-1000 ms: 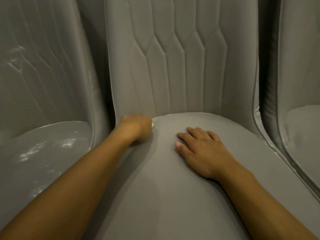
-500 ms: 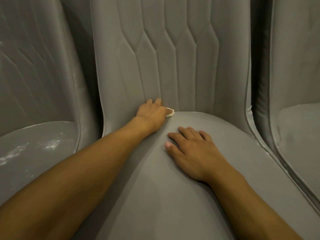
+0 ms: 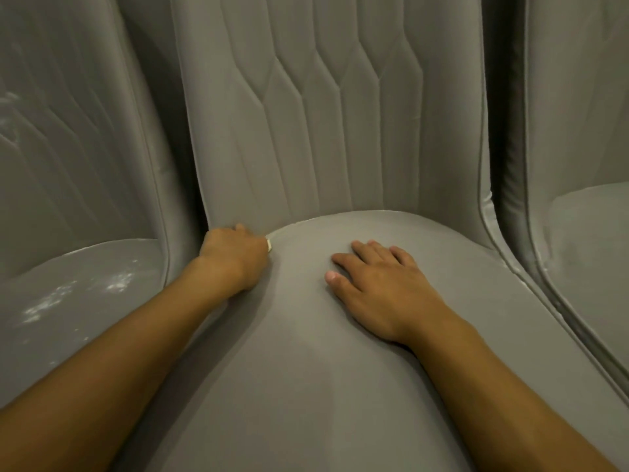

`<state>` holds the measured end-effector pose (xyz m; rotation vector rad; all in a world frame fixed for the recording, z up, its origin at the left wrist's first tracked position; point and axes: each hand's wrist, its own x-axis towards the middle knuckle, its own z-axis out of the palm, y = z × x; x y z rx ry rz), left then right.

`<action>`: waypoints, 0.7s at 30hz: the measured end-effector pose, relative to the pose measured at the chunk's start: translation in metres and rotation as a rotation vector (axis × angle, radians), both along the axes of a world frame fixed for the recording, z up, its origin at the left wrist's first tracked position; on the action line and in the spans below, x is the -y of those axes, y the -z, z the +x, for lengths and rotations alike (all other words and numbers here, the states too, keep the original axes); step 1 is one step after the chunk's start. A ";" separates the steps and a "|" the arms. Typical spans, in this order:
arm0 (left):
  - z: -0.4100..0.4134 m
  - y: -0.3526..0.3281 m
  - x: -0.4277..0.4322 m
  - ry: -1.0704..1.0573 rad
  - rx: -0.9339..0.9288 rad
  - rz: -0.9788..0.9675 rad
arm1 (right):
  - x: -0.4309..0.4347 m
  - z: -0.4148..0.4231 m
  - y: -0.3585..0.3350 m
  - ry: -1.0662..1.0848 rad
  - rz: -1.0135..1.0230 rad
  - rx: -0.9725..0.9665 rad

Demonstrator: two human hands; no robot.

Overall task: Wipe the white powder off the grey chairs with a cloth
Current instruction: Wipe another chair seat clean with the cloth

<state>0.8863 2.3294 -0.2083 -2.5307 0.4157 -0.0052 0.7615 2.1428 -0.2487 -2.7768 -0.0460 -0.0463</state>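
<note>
Now L grip (image 3: 235, 257) clutches cloth (image 3: 269, 246), R grip (image 3: 377, 284) flat on chair (image 3: 306, 386).

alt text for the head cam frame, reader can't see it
A person's left hand grips a small pale cloth at the back crease of the middle grey chair, right hand flat on its seat. White powder streaks the left chair's seat.

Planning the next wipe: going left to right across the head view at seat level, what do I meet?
white powder on the left chair → left hand → cloth peeking from it → right hand, flat on the middle chair → right chair
</note>
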 end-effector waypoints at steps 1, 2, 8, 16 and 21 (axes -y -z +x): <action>-0.004 0.001 -0.004 0.002 0.004 -0.019 | 0.000 -0.001 0.000 0.000 0.002 -0.001; -0.006 0.003 -0.008 0.002 0.004 -0.052 | -0.001 -0.001 -0.001 0.001 0.004 0.000; 0.011 -0.005 0.023 0.305 -0.072 -0.561 | -0.003 0.000 -0.001 0.011 0.001 0.013; 0.032 0.003 0.169 0.810 -0.141 -0.243 | -0.001 0.006 0.005 0.019 0.003 0.104; 0.046 0.001 0.140 0.621 0.094 -0.102 | 0.000 0.007 0.004 0.025 0.010 0.084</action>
